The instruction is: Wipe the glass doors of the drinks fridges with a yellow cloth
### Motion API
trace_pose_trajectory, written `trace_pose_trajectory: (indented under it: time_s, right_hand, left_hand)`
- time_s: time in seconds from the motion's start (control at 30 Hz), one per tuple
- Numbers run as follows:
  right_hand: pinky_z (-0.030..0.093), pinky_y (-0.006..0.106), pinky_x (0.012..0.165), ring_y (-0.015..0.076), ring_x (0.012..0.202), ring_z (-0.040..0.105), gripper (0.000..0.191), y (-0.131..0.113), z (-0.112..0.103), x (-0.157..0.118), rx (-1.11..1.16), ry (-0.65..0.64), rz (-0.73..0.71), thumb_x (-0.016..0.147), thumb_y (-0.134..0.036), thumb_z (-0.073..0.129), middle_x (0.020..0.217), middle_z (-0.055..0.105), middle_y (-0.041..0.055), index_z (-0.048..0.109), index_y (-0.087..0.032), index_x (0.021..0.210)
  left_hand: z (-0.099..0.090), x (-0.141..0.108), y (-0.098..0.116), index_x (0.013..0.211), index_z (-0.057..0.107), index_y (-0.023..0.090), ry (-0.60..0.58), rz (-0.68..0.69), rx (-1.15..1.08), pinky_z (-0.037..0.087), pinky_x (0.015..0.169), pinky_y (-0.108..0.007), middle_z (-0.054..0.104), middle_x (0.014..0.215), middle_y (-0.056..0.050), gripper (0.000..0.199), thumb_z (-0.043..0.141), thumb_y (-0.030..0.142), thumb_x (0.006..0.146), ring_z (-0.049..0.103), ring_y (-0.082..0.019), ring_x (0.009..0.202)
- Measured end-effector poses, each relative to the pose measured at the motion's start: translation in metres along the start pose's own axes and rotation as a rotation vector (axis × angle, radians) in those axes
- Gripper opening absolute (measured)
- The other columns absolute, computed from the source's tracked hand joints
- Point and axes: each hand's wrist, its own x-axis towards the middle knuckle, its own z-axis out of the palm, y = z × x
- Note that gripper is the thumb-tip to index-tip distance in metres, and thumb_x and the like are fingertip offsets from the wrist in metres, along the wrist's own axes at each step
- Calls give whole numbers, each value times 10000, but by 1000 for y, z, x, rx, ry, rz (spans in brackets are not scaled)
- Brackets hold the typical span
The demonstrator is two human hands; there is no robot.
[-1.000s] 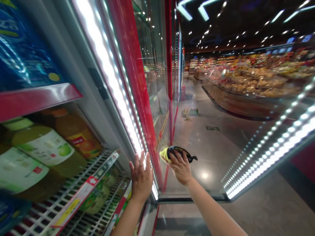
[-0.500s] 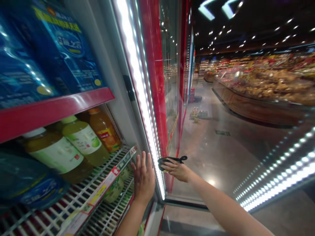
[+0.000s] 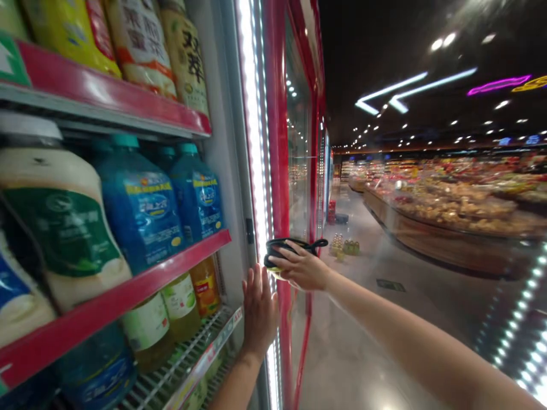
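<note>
My left hand (image 3: 260,312) is flat and open, its fingers spread against the edge of a refrigerated case's red-framed glass door (image 3: 277,131). My right hand (image 3: 301,267) grips a bunched black cloth (image 3: 284,249) with a strap-like tail and a little yellow showing beneath, pressing it near the door's frame. Left of my hands, behind the door edge, a red-edged shelf (image 3: 115,307) holds blue bottles (image 3: 141,210) and a white bottle with a green label (image 3: 55,210). Juice bottles (image 3: 205,287) stand on the wire shelf below.
A lit LED strip (image 3: 252,114) runs up the case's door frame. To the right, a long wooden-sided food counter (image 3: 453,233) follows a polished aisle floor (image 3: 363,319). Small bottle packs (image 3: 346,246) and a red crate (image 3: 331,212) stand on the floor along the cases.
My view has swung right and upward, bringing higher shelves into sight. My right hand has drawn closer to my left, and the cloth now shows less yellow.
</note>
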Motion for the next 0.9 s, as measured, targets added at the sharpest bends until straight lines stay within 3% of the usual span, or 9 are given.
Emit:
trace_pose_trajectory:
  time_s: [0.3,0.47,0.63,0.77,0.9]
  right_hand:
    - [234,592,1272,320,1491,410,413,120,-114,103,-146,35,103,877,-283,730,1514,590,30,720,-300,1290]
    - [217,590,1266,317,1484,412,414,164,-152,139,-236,71,141,883,-310,732,1532,572,38,716,-311,1297]
    - [188,606,1264,319,1480,411,394,207,-192,177,-307,105,239,953,-330,641,1543,562,59,685,-277,1342]
    - [175,648,1252,346,1508,366,426,227,-220,205,-325,113,396,970,-312,624,1576,522,81,644,-249,1391]
    - [154,640,1260,347,1533,311,399,210,-219,191,-327,138,433,1002,-339,583,1591,495,86,635,-233,1383]
  left_hand:
    - [-29,141,13,1661,6,239,150,93,-26,267,1265,-592,153,1729,-150,802,447,139,999,77,-306,1606]
    - [-37,224,21,1662,6,207,264,132,-56,244,1272,-596,257,1704,-167,754,412,206,1026,113,-286,1607]
    - [-44,299,25,1645,181,162,351,129,-84,230,1279,-587,359,1668,-157,646,378,255,1037,139,-280,1609]
    - [-53,333,26,1615,286,141,347,144,-108,235,1287,-561,419,1635,-158,607,380,286,1033,187,-285,1600]
    - [-60,321,22,1589,338,129,294,120,-126,240,1277,-572,396,1643,-177,578,370,288,1035,197,-302,1597]
